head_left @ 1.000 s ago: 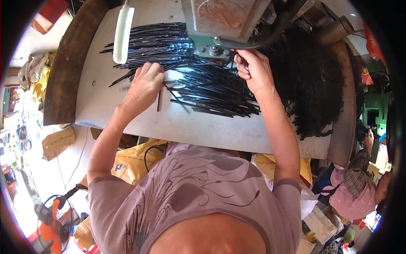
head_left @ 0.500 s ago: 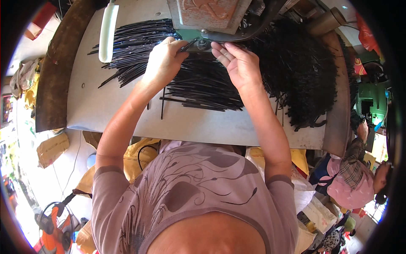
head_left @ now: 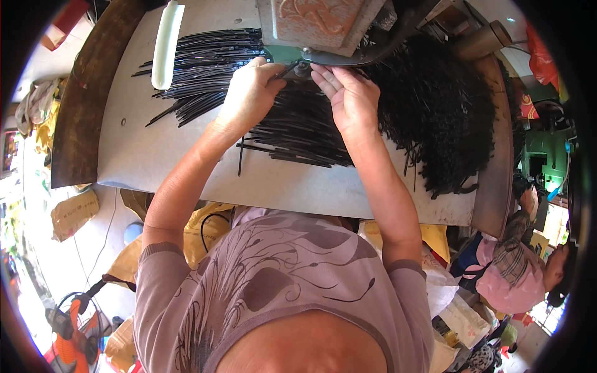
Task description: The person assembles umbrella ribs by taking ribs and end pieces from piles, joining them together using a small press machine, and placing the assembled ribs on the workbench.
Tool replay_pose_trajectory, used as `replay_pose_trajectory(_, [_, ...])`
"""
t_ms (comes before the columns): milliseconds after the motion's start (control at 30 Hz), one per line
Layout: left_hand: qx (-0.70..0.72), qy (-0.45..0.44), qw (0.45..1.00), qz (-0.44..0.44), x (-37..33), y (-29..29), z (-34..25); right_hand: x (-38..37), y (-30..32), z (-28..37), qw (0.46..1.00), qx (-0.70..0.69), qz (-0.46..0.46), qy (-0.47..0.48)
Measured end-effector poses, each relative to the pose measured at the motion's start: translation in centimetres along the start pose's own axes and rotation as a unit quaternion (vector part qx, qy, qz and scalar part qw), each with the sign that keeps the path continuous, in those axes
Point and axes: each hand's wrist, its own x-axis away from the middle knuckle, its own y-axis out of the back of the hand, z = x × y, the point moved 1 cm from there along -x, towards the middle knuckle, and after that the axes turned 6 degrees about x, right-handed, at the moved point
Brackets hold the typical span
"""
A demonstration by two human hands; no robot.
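The left hand (head_left: 249,93) pinches a thin black strip (head_left: 287,68) and holds it under the machine (head_left: 323,28) at 12 o'clock. The right hand (head_left: 348,99) lies flat and open on the pile of black strips (head_left: 298,133), just beside the left hand at 3 o'clock.

Glossy black plastic strips (head_left: 205,68) lie on a matt grey worktop (head_left: 155,155) with a worn wooden edge (head_left: 81,118), beneath a rusty metal machine (head_left: 323,25).

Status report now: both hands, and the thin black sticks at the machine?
Left hand pinching one thin black stick at the grey machine. Right hand open, flat on the stick pile. Nothing blocking.
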Motion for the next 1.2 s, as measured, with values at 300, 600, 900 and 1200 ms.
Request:
replay_pose_trajectory(300, [0.007,0.006,1.0,-0.001,0.0,-0.4,0.0,-0.2,0.1,-0.3,1.0,0.005,-0.007,0.007])
replay_pose_trajectory(600, [-0.185,-0.117,0.975,-0.036,0.7,-0.6,0.0,-0.1,0.0,-0.2,1.0,0.017,-0.001,0.02])
replay_pose_trajectory(900, [-0.035,-0.059,0.993,0.095,0.4,3.9,1.6,0.5,1.1,1.2,0.999,0.037,0.003,-0.039])
replay_pose_trajectory(1200, [0.454,0.34,0.795,0.213,3.3,1.8,-2.0,1.9,-0.5,0.3,0.941,0.219,0.18,-0.186])
